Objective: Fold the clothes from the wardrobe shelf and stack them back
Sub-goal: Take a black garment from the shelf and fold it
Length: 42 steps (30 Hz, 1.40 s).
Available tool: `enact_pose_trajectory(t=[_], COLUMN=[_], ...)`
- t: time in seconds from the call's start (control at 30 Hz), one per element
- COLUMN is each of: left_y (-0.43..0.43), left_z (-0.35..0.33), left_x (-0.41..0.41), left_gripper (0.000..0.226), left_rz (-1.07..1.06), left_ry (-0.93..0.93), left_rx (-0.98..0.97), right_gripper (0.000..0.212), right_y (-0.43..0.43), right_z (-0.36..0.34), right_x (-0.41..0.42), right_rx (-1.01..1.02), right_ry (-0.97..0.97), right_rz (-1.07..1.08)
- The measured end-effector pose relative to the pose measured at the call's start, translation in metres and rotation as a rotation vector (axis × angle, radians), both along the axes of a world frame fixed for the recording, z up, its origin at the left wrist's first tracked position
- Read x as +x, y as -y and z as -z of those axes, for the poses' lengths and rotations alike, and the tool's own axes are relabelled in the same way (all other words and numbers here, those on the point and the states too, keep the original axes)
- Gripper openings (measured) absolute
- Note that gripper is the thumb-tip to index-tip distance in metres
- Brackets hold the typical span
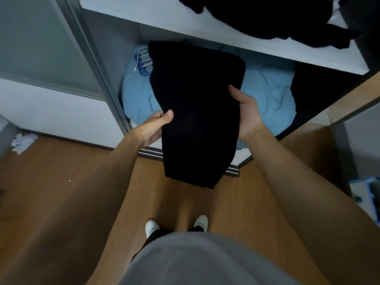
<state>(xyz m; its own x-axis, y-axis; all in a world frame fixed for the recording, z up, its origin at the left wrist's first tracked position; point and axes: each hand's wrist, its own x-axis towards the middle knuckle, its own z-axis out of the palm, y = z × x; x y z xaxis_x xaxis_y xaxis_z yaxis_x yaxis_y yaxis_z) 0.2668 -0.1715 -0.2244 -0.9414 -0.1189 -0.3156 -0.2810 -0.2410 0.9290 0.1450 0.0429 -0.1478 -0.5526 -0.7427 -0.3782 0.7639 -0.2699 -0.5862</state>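
We hold the folded black garment [195, 112] between both hands, below the white shelf [164, 23] and out in front of its front edge. Our left grip [155, 125] pinches the garment's left side, with the thumb lying on top of the cloth and the fingers hidden beneath it. Our right grip [247, 113] clasps the right side the same way: thumb on top, palm against the edge, fingers out of sight underneath. The garment's far end reaches in under the shelf. Its near end hangs free past both grips, above the wooden floor [61, 192].

On the shelf, toward its right end, lies a loose heap of black clothes [277, 19], unfolded, with a corner close to the front edge. White board shows along the shelf's left part and front strip. The compartment under the shelf holds a light blue bundle [269, 89] that fills most of its width. What looks like a blue and white hanger [141, 65] rests on the bundle's left end. Something dark [320, 91] lies under the shelf's right end; we cannot tell what it is.

Left of the shelf stands the grey sliding door [41, 48], its frame just beside the blue bundle. Below the shelf, the door track [232, 171] meets the floor, which lies open back to our white shoes [152, 226]. Some crumpled white paper [22, 140] lies on the floor well to the left of the shelf.
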Motion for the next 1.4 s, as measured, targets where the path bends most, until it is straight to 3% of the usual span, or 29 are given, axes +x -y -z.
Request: enact_pose_trajectory(t=[0.03, 0.1, 0.27, 0.4, 0.5, 0.73, 0.9, 1.1, 1.23, 1.3, 1.4], left_y=[-0.004, -0.012, -0.026, -0.026, -0.01, 0.021, 0.006, -0.004, 0.003, 0.008, 0.009], left_z=[0.0, 0.0, -0.002, -0.01, -0.017, 0.005, 0.017, -0.011, -0.024, -0.026, -0.03], left_x=[0.001, 0.002, -0.001, -0.006, -0.007, 0.036, 0.042, 0.016, 0.013, 0.015, 0.014], left_gripper=[0.074, 0.078, 0.04, 0.057, 0.056, 0.064, 0.035, 0.023, 0.016, 0.017, 0.021], left_rz=[0.018, 0.022, -0.146, -0.332, -0.377, 0.036, -0.127, -0.249, -0.251, -0.221, -0.148], left_ry=[0.02, 0.056, 0.084, 0.181, 0.214, 0.379, 0.209, 0.134, 0.141, 0.147, 0.146], left_rx=[0.025, 0.014, -0.008, 0.078, 0.128, -0.13, -0.153, -0.235, -0.259, -0.271, -0.282], right_gripper=[0.038, 0.04, 0.054, 0.05, 0.054, 0.042, 0.02, 0.053, 0.065, 0.086, 0.119], right_y=[-0.001, -0.003, -0.021, -0.028, -0.016, 0.011, 0.015, 0.009, 0.01, 0.013, 0.032], right_z=[0.0, 0.001, 0.019, 0.068, 0.093, 0.077, 0.051, 0.061, 0.06, 0.049, 0.028], right_x=[-0.003, -0.009, -0.025, 0.011, 0.041, 0.036, 0.015, 0.011, 0.007, 0.004, 0.011], right_rx=[-0.006, 0.006, 0.171, 0.411, 0.583, 0.558, 0.689, 0.848, 1.02, 1.06, 0.938], right_ry=[-0.002, -0.011, -0.159, -0.23, -0.34, -0.19, -0.063, -0.615, -0.947, -1.116, -1.432], right_rz=[0.021, 0.055, 0.069, -0.065, 0.05, 0.111, -0.016, 0.099, -0.208, -0.322, -0.586])
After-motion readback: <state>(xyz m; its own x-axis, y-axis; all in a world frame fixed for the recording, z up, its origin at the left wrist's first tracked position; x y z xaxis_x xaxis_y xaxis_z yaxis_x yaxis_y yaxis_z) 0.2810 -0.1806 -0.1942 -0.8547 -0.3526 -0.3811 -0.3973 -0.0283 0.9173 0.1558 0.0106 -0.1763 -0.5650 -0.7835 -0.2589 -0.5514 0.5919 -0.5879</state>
